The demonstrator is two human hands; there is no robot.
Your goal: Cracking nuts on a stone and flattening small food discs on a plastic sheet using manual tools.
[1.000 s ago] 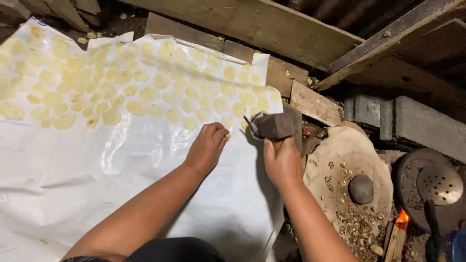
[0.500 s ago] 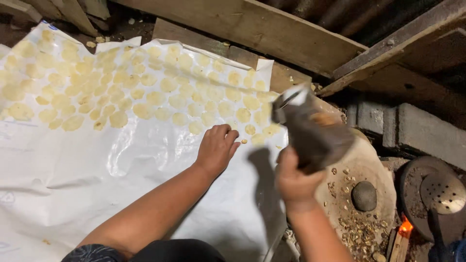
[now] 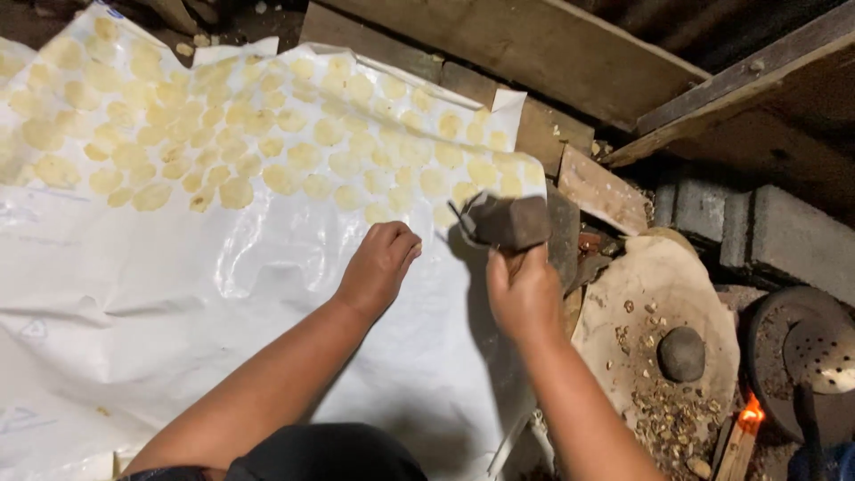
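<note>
- The right hand (image 3: 524,289) is closed around the handle of a dark, blocky stone mallet (image 3: 508,221), whose head sits just above the right edge of a large white plastic sheet (image 3: 134,303).
- The left hand (image 3: 378,265) rests on the sheet just beside the mallet head, fingers curled in; whether it grips anything cannot be told.
- Many thin, pale yellow flattened discs (image 3: 267,142) lie in rows across the far half of the sheet, up to its far right corner.
- Off the sheet's right edge sits a round wooden slab (image 3: 663,294) with a dark rounded stone (image 3: 681,354) and scattered bits of shell on it.
- Near the slab's right side, a small flame (image 3: 753,414) glows beside a dark perforated metal pan (image 3: 815,352).
</note>
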